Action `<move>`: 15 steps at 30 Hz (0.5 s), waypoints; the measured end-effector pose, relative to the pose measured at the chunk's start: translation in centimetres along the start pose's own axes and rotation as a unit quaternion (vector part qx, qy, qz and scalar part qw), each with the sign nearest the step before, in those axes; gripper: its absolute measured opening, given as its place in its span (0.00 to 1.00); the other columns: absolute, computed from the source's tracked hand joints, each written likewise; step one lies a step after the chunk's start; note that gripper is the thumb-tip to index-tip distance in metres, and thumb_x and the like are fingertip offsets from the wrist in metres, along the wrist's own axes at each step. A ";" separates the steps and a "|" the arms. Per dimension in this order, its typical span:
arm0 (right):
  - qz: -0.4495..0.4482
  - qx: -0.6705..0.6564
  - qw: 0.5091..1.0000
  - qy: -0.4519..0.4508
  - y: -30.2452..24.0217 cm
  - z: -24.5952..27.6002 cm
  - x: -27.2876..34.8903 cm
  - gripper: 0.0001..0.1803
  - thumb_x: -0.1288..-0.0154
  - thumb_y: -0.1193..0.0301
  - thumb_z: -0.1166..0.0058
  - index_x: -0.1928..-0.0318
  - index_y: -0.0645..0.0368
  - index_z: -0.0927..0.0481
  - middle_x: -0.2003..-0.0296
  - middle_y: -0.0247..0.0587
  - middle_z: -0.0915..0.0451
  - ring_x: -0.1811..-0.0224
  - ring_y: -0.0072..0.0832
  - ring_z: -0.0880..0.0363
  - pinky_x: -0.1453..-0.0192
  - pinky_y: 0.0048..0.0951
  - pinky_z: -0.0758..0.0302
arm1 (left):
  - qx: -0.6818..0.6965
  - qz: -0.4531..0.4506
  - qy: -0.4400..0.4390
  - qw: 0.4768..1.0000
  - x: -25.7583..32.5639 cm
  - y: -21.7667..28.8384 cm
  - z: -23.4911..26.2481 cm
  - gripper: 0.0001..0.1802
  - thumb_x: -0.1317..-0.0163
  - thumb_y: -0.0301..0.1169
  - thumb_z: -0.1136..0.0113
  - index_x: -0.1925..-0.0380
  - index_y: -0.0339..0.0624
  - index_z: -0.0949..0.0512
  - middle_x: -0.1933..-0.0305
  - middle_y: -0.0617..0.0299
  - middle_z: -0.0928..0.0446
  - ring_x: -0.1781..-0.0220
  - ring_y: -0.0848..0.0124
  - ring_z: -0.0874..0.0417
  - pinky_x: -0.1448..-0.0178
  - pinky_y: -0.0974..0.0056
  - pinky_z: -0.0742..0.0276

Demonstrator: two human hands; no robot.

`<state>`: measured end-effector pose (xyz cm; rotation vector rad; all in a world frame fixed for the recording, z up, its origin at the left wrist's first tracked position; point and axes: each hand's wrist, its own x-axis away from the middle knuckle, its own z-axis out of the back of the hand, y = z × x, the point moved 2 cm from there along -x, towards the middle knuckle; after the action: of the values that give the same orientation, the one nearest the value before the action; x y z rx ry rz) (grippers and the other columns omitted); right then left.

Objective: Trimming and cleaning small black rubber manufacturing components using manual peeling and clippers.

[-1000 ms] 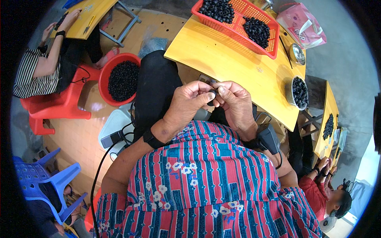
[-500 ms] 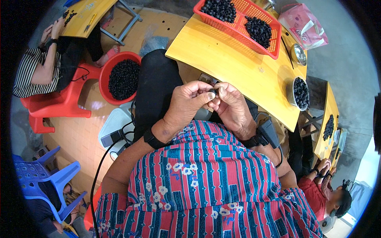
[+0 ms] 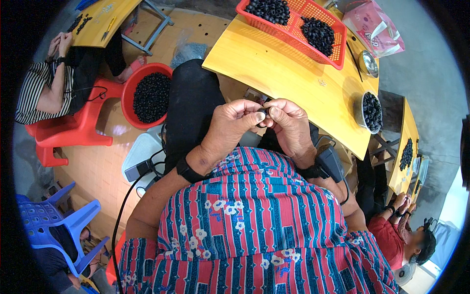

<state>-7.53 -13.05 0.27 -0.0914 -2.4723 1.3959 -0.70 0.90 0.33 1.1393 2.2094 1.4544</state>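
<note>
A co-worker's hands (image 3: pixel 59 45) had drawn back from their desk (image 3: pixel 120 12). My left fingers (image 3: pixel 252 119) and right fingers (image 3: pixel 279 115) pinched a small black part (image 3: pixel 264 111) above my lap; I judged it light, rubbery, perhaps slippery, best gripped by its rim.

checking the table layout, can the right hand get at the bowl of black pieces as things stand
Probably yes: nothing visible blocks the right hand from the filled bowl to its right on the yellow table, though that hand is busy with a small black piece.
</note>
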 end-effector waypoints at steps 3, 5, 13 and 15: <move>0.047 0.060 0.996 0.036 0.3 -0.2 0.2 0.08 0.35 0.74 0.48 0.59 0.65 0.21 0.76 0.37 0.23 0.75 0.18 0.28 0.75 0.18 0.33 | 0.008 0.012 0.010 1.000 0.1 0.0 0.0 0.10 0.39 0.31 0.41 0.61 0.35 0.23 0.68 0.65 0.23 0.67 0.80 0.25 0.61 0.75 0.29; 0.055 0.082 0.994 0.044 0.2 -0.4 0.3 0.09 0.35 0.74 0.49 0.58 0.66 0.21 0.75 0.37 0.23 0.75 0.18 0.28 0.75 0.17 0.33 | 0.009 0.015 0.017 1.000 0.1 0.0 -0.1 0.11 0.39 0.31 0.41 0.61 0.35 0.23 0.68 0.66 0.23 0.68 0.81 0.26 0.62 0.75 0.30; 0.069 0.090 0.992 0.049 0.1 -0.7 0.3 0.10 0.34 0.74 0.49 0.56 0.66 0.21 0.75 0.39 0.22 0.75 0.19 0.27 0.75 0.17 0.33 | 0.003 0.017 0.020 1.000 0.2 0.1 0.0 0.11 0.39 0.32 0.41 0.61 0.35 0.23 0.68 0.66 0.23 0.67 0.81 0.26 0.61 0.75 0.30; 0.050 0.037 0.997 0.036 0.2 -0.6 0.2 0.10 0.35 0.74 0.49 0.57 0.66 0.21 0.75 0.39 0.22 0.75 0.21 0.26 0.74 0.18 0.32 | -0.004 0.008 0.019 1.000 0.3 0.2 -0.1 0.11 0.39 0.31 0.41 0.61 0.35 0.23 0.68 0.65 0.22 0.66 0.80 0.25 0.60 0.75 0.29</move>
<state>-7.53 -12.43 0.47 -0.2481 -2.3841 1.4971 -0.83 1.09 0.55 1.1371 2.2230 1.5020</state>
